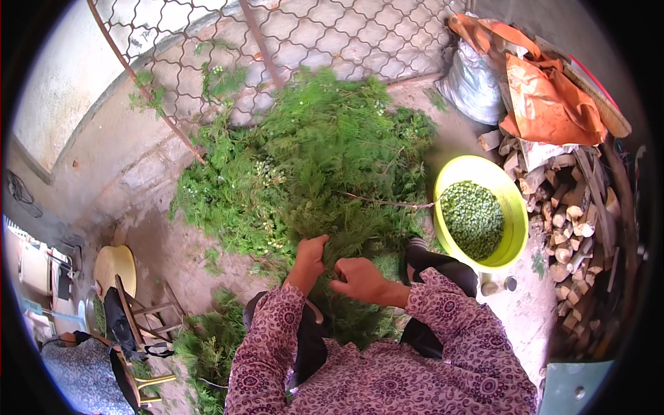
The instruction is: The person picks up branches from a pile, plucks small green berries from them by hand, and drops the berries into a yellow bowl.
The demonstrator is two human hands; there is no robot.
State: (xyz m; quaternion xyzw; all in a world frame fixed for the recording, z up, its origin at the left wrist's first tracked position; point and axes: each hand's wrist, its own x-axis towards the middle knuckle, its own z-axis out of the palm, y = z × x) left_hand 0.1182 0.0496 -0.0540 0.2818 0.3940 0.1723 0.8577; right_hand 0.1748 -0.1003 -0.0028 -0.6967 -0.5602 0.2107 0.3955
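Note:
A large heap of green conifer branches (332, 155), with small pale cones or berries among the foliage, lies before me against a metal lattice. My left hand (310, 259) is at the near edge of the heap, its fingers curled around a leafy sprig whose details blur into the green. Just right of it, my right hand (360, 280) is bent over with its fingers curled in; whether it pinches anything is hidden. More foliage hangs below both hands, between my knees. To the right stands a yellow-green plastic tub (513, 228) holding many small green cones or berries (472, 220).
Stacked split firewood (576, 244) lines the right side, under orange sacking (555, 98) and a white sack (474, 83). Two small jars or cans (510, 283) stand below the tub. At lower left, another person sits near a folding stool (150, 311); more branches (212, 347) lie beside it.

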